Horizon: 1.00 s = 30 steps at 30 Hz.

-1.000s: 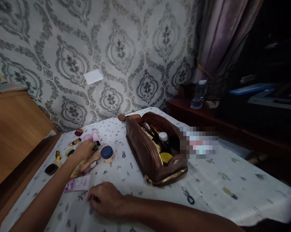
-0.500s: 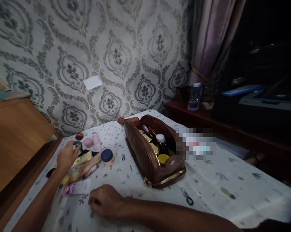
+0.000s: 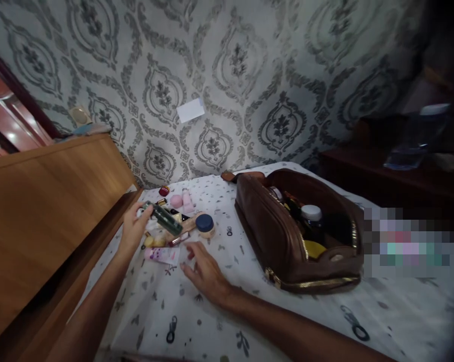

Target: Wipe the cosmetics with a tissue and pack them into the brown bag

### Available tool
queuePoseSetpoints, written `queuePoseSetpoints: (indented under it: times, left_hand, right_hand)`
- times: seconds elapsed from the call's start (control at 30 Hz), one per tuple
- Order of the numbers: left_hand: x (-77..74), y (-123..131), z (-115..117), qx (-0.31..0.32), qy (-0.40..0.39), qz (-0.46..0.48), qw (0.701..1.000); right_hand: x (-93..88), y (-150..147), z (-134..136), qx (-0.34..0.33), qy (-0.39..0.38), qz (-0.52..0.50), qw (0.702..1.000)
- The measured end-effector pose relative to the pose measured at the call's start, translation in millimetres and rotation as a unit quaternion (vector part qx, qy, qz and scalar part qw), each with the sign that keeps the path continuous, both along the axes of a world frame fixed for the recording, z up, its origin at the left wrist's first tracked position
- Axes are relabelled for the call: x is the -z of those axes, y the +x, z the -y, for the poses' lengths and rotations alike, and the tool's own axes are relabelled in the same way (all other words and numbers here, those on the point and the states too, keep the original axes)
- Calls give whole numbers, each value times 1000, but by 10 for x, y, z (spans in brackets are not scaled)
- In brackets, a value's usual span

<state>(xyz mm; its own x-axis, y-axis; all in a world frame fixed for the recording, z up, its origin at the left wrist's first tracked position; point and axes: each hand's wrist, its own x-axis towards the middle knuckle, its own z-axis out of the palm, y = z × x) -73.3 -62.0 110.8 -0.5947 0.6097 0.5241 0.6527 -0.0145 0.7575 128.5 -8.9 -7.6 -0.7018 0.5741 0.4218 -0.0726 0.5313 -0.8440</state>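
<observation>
My left hand (image 3: 133, 223) grips one end of a dark green cylindrical container (image 3: 165, 218), tilted above a cluster of cosmetics; its exact kind is unclear. My right hand (image 3: 204, 271) hovers low over the sheet, fingers apart and holding nothing. Just left of its fingertips lies a pink and white tube (image 3: 162, 255). A jar with a dark blue lid (image 3: 204, 222) stands beyond the right hand. Farther back are a pink round item (image 3: 176, 201), a pink tube (image 3: 187, 201) and a small red item (image 3: 164, 191). Yellow-capped items (image 3: 155, 242) lie under the green container.
A brown cosmetic bag (image 3: 257, 226) stands unzipped on the right, holding a white-capped bottle (image 3: 311, 213) and a yellow item (image 3: 314, 250). A wooden panel (image 3: 61, 196) borders the left side. A clear plastic bottle (image 3: 418, 138) stands at right back.
My left hand has lifted the green container from among the cosmetics. My right hand has opened its curled fingers and moved toward the pile. The view has turned left.
</observation>
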Motion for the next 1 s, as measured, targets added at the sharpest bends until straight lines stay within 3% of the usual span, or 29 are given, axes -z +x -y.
queuePoseSetpoints:
  times: [0.1, 0.2, 0.3, 0.4, 0.5, 0.57, 0.63, 0.7, 0.77, 0.9, 1.0]
  left_hand:
    - [98, 205, 89, 91, -41, 137, 986]
    - [231, 410, 157, 147, -71, 222, 961]
    - [327, 555, 220, 159, -79, 217, 960]
    - [336, 595, 288, 142, -59, 197, 968]
    - [258, 584, 361, 44, 1, 151, 988]
    - [190, 595, 399, -13, 27, 62, 998]
    - [144, 631, 419, 19, -3, -62, 998]
    - [137, 673, 417, 97, -71, -173, 978]
    - [161, 699, 399, 127, -132, -241, 953]
    - [213, 667, 345, 53, -194, -284, 937]
    - [208, 617, 318, 39, -212, -241, 946]
  right_hand:
    - [-8, 11, -28, 35, -12, -60, 998]
    - [-34, 32, -30, -11, -28, -65, 997]
    - [-75, 62, -20, -68, -49, -37, 996]
    - [-104, 80, -21, -83, -58, -22, 995]
    - [-97, 76, -29, -83, -60, -20, 995]
    - [-77, 66, -30, -91, -59, -24, 994]
    - [-50, 54, -27, -107, -52, -35, 992]
    - [-21, 43, -24, -119, -38, -47, 991]
    - [8, 34, -24, -127, -19, -56, 990]
    - [45, 22, -35, -140, 2, -73, 987]
    - [46, 23, -42, -144, 7, -77, 987]
